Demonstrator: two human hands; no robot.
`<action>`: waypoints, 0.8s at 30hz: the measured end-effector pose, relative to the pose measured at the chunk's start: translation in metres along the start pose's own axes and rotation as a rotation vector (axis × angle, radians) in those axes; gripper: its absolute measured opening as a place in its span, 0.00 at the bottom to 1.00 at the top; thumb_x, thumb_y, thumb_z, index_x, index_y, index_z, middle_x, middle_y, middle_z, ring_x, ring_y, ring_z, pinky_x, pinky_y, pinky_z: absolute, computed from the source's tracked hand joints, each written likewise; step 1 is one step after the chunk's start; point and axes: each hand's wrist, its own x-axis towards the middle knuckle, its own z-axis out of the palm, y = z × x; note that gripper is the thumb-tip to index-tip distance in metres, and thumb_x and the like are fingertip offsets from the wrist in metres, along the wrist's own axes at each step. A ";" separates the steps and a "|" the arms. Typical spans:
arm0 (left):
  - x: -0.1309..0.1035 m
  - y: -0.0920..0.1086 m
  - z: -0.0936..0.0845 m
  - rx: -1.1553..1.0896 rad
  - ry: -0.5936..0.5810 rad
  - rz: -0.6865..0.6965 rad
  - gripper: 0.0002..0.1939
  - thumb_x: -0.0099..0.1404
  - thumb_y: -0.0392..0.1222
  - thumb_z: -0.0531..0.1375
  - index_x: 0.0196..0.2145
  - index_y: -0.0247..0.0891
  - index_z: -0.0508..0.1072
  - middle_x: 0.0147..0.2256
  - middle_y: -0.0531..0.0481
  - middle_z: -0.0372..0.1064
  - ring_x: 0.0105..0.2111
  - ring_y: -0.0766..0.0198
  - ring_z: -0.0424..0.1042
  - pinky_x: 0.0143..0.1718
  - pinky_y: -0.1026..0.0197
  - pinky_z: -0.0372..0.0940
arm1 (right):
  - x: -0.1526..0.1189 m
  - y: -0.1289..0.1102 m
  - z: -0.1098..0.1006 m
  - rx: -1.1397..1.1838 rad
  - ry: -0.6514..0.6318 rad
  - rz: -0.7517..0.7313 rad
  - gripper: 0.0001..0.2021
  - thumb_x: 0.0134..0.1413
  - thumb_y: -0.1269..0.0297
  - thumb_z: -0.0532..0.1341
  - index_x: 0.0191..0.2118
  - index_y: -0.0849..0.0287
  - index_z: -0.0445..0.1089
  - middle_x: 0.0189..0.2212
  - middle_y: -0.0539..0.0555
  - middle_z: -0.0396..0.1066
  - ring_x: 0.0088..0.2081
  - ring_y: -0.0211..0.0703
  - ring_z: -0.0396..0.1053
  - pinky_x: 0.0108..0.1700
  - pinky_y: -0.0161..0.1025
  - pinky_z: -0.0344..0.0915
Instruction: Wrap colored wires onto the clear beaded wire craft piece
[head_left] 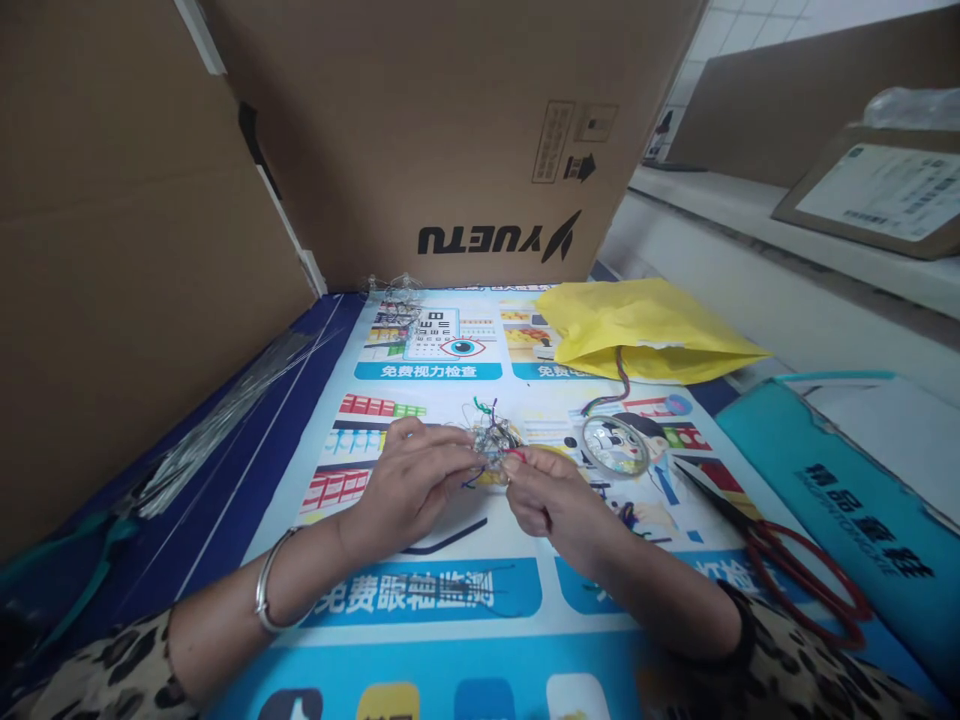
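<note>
A small tangled cluster of clear beads and fine wire [493, 440], with green, blue and red thread ends sticking out, sits at the middle of the printed sheet. My left hand [420, 470] holds the cluster's left side between its fingertips; its thumb is largely hidden. On the other side, my right hand [551, 490] pinches a bit of red thread [516, 454] between thumb and forefinger, with the other fingers curled in. A round clear dish of small beads [615, 445] lies just beyond my right hand.
Red-handled scissors [806, 575] lie at right beside a teal box [832, 490]. Behind are a yellow bag [645, 315] and multicoloured cord [622, 375]. At left lie thin wires [225, 415] and teal-handled pliers [90, 570]. Cardboard [420, 130] walls the back; clear loops [401, 290] rest against it.
</note>
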 end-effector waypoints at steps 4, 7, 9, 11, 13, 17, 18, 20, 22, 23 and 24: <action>-0.002 -0.006 0.004 -0.040 -0.026 0.031 0.10 0.64 0.29 0.54 0.42 0.40 0.65 0.39 0.50 0.75 0.41 0.63 0.74 0.44 0.56 0.56 | 0.000 0.001 0.000 0.019 -0.009 0.012 0.19 0.49 0.53 0.63 0.24 0.57 0.53 0.13 0.39 0.45 0.15 0.27 0.41 0.18 0.32 0.35; -0.004 -0.012 0.008 -0.023 -0.074 0.065 0.08 0.64 0.28 0.52 0.39 0.38 0.64 0.36 0.49 0.75 0.43 0.62 0.73 0.44 0.55 0.56 | 0.000 0.002 -0.001 0.031 -0.029 0.018 0.18 0.49 0.54 0.63 0.24 0.57 0.54 0.13 0.39 0.45 0.15 0.27 0.41 0.18 0.31 0.35; -0.006 -0.015 0.011 0.029 -0.114 0.100 0.08 0.64 0.28 0.52 0.39 0.37 0.64 0.36 0.48 0.75 0.43 0.61 0.72 0.42 0.55 0.56 | 0.000 0.002 -0.002 0.027 -0.025 0.011 0.17 0.49 0.55 0.63 0.24 0.57 0.54 0.14 0.39 0.45 0.15 0.27 0.41 0.18 0.32 0.35; -0.007 -0.017 0.013 0.077 -0.103 0.125 0.10 0.63 0.27 0.52 0.40 0.37 0.64 0.37 0.47 0.74 0.43 0.60 0.72 0.41 0.54 0.56 | 0.000 0.002 -0.002 0.019 -0.011 -0.001 0.17 0.50 0.56 0.63 0.24 0.57 0.54 0.14 0.39 0.45 0.15 0.27 0.41 0.18 0.32 0.35; -0.008 -0.017 0.013 0.102 -0.051 0.127 0.11 0.62 0.27 0.53 0.41 0.38 0.64 0.37 0.47 0.73 0.41 0.61 0.71 0.40 0.55 0.58 | 0.001 0.001 -0.003 0.015 0.005 -0.005 0.17 0.50 0.56 0.63 0.24 0.57 0.54 0.14 0.39 0.46 0.15 0.27 0.41 0.18 0.32 0.36; -0.005 -0.013 0.012 0.107 0.062 0.033 0.08 0.63 0.28 0.52 0.37 0.39 0.64 0.33 0.49 0.72 0.34 0.62 0.71 0.38 0.56 0.59 | 0.002 -0.002 -0.003 0.035 0.065 -0.039 0.18 0.50 0.56 0.63 0.23 0.57 0.53 0.14 0.39 0.46 0.15 0.27 0.41 0.18 0.31 0.36; -0.005 -0.012 0.011 0.093 0.081 0.001 0.08 0.64 0.28 0.51 0.37 0.38 0.64 0.32 0.50 0.72 0.33 0.63 0.70 0.38 0.56 0.59 | 0.002 -0.003 -0.003 0.049 0.090 -0.055 0.18 0.50 0.57 0.63 0.24 0.57 0.53 0.14 0.39 0.46 0.15 0.27 0.41 0.18 0.31 0.37; -0.004 -0.013 0.011 0.061 0.094 -0.030 0.09 0.64 0.28 0.51 0.39 0.38 0.65 0.32 0.49 0.71 0.33 0.62 0.69 0.38 0.57 0.60 | 0.002 -0.004 -0.002 0.072 0.133 -0.072 0.17 0.49 0.57 0.64 0.24 0.57 0.54 0.14 0.39 0.46 0.16 0.27 0.40 0.18 0.31 0.37; -0.005 -0.015 0.012 0.060 0.085 -0.005 0.12 0.63 0.27 0.51 0.42 0.38 0.66 0.33 0.48 0.70 0.34 0.61 0.67 0.37 0.57 0.60 | 0.003 -0.004 -0.002 0.080 0.156 -0.070 0.18 0.49 0.57 0.64 0.24 0.57 0.54 0.14 0.39 0.46 0.16 0.27 0.40 0.18 0.31 0.36; -0.005 -0.016 0.012 0.066 0.072 0.018 0.13 0.63 0.26 0.51 0.42 0.39 0.67 0.34 0.47 0.69 0.35 0.61 0.67 0.36 0.57 0.60 | 0.003 -0.004 -0.002 0.081 0.163 -0.067 0.18 0.48 0.57 0.64 0.24 0.57 0.54 0.14 0.39 0.46 0.16 0.27 0.40 0.18 0.31 0.36; -0.004 -0.017 0.012 0.069 0.059 0.036 0.14 0.63 0.26 0.51 0.41 0.39 0.68 0.34 0.47 0.69 0.34 0.61 0.66 0.36 0.56 0.59 | 0.004 -0.003 -0.002 0.081 0.166 -0.066 0.18 0.48 0.57 0.65 0.24 0.57 0.54 0.14 0.39 0.46 0.16 0.27 0.40 0.18 0.31 0.36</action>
